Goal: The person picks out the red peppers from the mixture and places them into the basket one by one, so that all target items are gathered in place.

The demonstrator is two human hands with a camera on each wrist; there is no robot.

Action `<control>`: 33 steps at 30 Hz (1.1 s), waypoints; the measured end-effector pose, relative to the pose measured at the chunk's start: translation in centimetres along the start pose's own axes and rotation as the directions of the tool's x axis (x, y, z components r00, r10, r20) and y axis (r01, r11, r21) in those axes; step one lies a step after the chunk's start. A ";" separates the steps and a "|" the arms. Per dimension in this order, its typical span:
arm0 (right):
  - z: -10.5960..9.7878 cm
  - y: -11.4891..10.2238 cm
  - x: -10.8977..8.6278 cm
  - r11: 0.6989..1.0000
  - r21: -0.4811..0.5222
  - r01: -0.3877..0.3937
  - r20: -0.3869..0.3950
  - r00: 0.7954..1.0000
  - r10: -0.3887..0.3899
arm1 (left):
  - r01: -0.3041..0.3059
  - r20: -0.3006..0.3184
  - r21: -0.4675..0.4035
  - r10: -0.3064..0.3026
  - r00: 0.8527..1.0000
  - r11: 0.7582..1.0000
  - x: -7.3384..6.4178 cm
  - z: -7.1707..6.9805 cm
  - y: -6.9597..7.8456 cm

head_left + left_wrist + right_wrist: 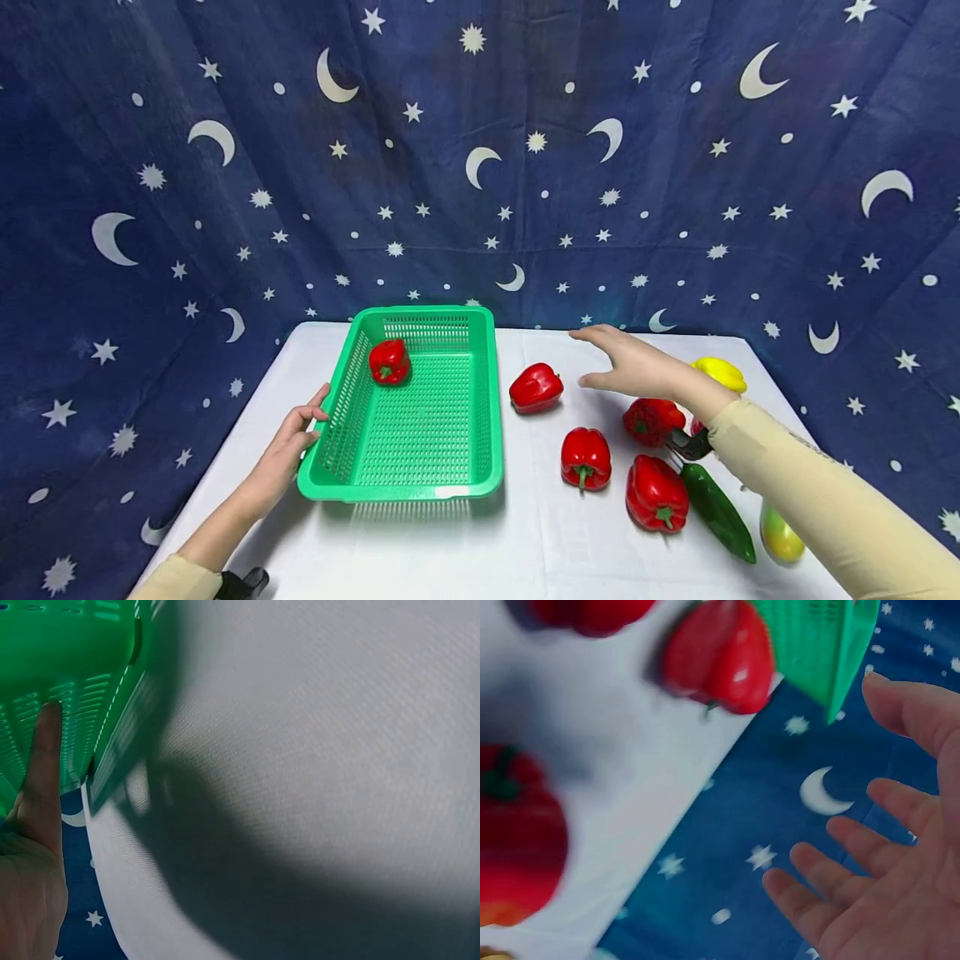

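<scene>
My left hand (281, 462) rests against the outer left side of a green plastic basket (495, 400), its fingertips right at the rim. In the left wrist view, one straight finger (46, 754) lies along the slotted wall. A red bell pepper (389, 362) sits inside the basket, toward its far left corner. Over the right part of the table my right hand (633, 364) hovers with fingers spread and nothing in them. Nearest to it is another red bell pepper (536, 388), just left of the thumb and close to the basket's right side.
More red bell peppers (586, 459) lie at the right on the white cloth (480, 558), with a long green pepper (717, 512), a yellow pepper (718, 374) and a yellow-green fruit (782, 533) partly behind the right sleeve. A blue star-and-moon curtain (480, 217) hangs behind the table.
</scene>
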State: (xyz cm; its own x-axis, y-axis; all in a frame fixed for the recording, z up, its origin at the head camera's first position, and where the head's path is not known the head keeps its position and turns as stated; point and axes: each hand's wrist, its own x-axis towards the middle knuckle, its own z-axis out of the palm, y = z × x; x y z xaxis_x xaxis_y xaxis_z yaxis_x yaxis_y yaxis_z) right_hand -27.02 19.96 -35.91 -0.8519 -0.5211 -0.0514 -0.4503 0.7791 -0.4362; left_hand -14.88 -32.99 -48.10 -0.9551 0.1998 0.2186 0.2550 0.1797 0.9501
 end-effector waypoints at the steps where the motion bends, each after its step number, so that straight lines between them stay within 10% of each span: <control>1: 0.1 0.7 -0.7 1.000 -0.002 -0.013 -0.006 1.000 0.013 | -0.003 0.001 0.003 0.003 1.000 1.000 0.0 0.0 0.0; 15: 2.7 7.1 -8.0 0.977 0.039 -0.212 -0.062 0.975 0.214 | 0.030 0.008 0.035 -0.030 1.000 0.999 -0.2 -0.2 0.0; 33: 4.1 8.0 -8.3 0.934 -0.012 -0.356 -0.007 0.934 0.356 | 0.042 0.011 0.042 -0.042 0.999 0.998 -0.2 -0.1 0.0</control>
State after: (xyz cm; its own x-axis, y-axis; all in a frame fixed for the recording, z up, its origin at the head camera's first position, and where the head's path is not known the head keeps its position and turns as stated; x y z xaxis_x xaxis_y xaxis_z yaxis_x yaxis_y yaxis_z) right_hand -22.42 29.11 -42.62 -0.9584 -0.2067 -0.1970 -0.1202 0.9178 -0.3785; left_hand -14.73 -33.14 -48.09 -0.9633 0.2030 0.1756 0.2209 0.2284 0.9482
